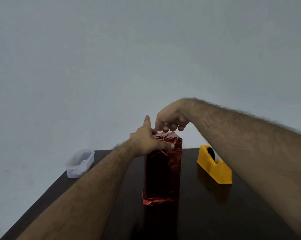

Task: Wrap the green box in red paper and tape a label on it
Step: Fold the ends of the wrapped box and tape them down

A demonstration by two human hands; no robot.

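The box stands upright in the middle of the dark table, fully covered in shiny red paper; no green shows. The paper is folded in creases over its top end. My left hand holds the top of the box from the left, thumb laid across the near face and index finger pointing up. From above, my right hand reaches down with curled fingers, its fingertips on the folded paper at the top's far left edge, where thumb and forefinger seem to pinch the fold. No label is in view.
A yellow tape dispenser sits to the right of the box. A small clear plastic tub with something inside stands at the table's back left corner. The dark table ends at a plain wall behind.
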